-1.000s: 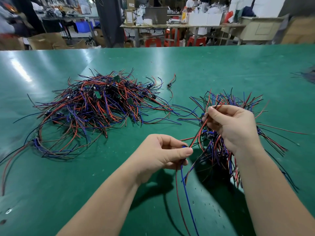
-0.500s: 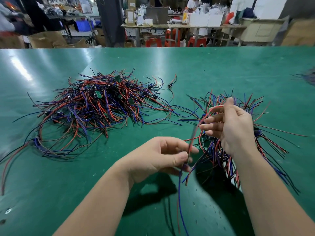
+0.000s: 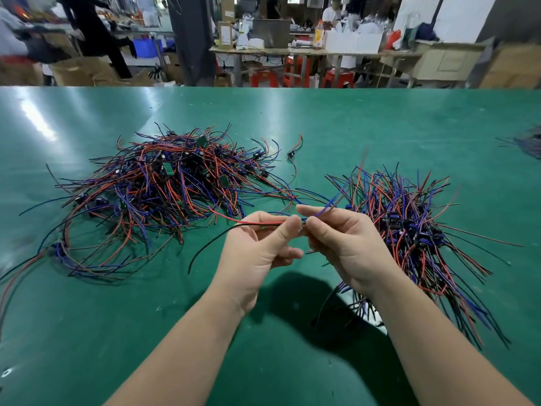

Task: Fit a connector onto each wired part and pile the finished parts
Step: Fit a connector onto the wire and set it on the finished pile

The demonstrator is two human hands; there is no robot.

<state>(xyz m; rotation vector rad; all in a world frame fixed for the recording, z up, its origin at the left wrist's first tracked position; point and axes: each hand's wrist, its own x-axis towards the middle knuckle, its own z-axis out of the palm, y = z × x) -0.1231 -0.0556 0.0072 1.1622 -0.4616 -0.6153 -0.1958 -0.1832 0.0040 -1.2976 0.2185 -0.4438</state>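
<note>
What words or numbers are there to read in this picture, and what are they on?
No text can be read here.
White label on the brown box: too blurred.
Label on the bottle: too blurred.
Marks on the green board in the wire pile: too small.

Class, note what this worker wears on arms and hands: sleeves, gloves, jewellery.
Nothing shows. The left hand and right hand are ungloved and ringless; the left forearm and right forearm are bare to the frame's edge: no sleeve, watch or band.
</note>
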